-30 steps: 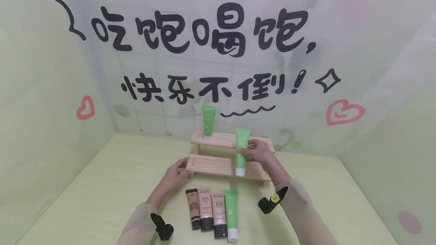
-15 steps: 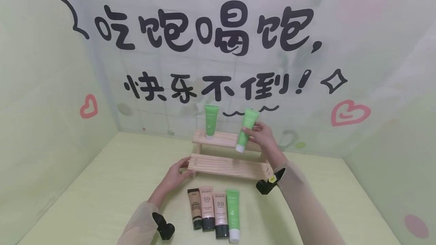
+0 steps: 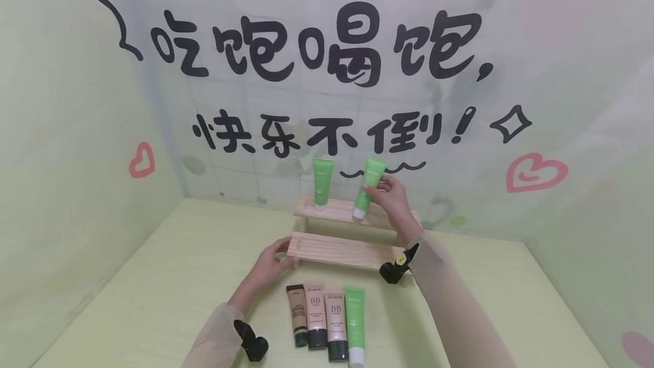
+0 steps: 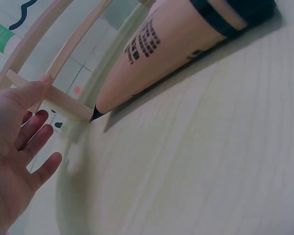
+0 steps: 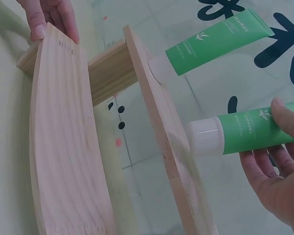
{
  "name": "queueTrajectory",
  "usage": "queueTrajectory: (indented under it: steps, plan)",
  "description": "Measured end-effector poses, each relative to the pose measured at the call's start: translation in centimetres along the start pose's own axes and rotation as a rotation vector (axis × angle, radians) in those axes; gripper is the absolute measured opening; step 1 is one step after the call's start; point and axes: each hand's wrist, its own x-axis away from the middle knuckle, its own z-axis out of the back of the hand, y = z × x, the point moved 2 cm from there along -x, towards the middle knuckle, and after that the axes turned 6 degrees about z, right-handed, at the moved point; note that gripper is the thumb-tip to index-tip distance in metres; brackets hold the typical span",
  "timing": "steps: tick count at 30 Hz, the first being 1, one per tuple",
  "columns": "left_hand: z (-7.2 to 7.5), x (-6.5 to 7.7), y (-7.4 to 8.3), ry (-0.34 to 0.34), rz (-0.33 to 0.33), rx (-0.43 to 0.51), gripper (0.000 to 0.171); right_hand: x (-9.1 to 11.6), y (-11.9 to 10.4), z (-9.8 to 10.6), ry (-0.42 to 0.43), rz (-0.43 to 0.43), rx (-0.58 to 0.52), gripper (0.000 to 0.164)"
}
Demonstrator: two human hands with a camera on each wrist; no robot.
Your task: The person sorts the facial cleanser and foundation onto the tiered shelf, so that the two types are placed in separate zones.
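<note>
My right hand (image 3: pixel 394 200) pinches a green squeeze tube (image 3: pixel 374 172) between thumb and fingers. The tube leans slightly, its white cap (image 5: pixel 206 137) pointing down at the upper step of a two-step wooden rack (image 3: pixel 352 249). Whether the cap touches the wood, I cannot tell. To its left, another green tube (image 3: pixel 323 182) stands cap-down on that upper step. My left hand (image 3: pixel 271 263) grips the left end of the lower step; its thumb lies along the front edge in the right wrist view, and its lower fingers hang free in the left wrist view.
In front of the rack lie a brown tube (image 3: pixel 297 314), two pink BB tubes (image 3: pixel 315 311) and a green tube (image 3: pixel 355 322), side by side on the pale yellow table (image 3: pixel 138 294). A printed wall sheet (image 3: pixel 245 180) rises close behind the rack.
My right hand has lifted the green tube from in front of the lower step up and back to the upper step. The left hand keeps its grip on the rack's end.
</note>
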Motion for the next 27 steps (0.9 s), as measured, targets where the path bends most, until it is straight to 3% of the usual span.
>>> queueTrajectory:
  steps: [11,17,27]
  plan:
    - [0.1,-0.3,0.3,-0.028,0.066,0.028,0.06,-0.8,0.0,-0.4,-0.046,0.11,0.052,0.057]
    - [0.4,-0.6,1.0,-0.049,0.105,0.06,0.062,-0.9,0.0,-0.6,-0.044,0.128,0.092,0.058]
    - [0.5,-0.6,0.4,-0.044,0.13,0.134,0.06,-0.7,0.2,-1.0,-0.081,0.146,0.097,0.057]
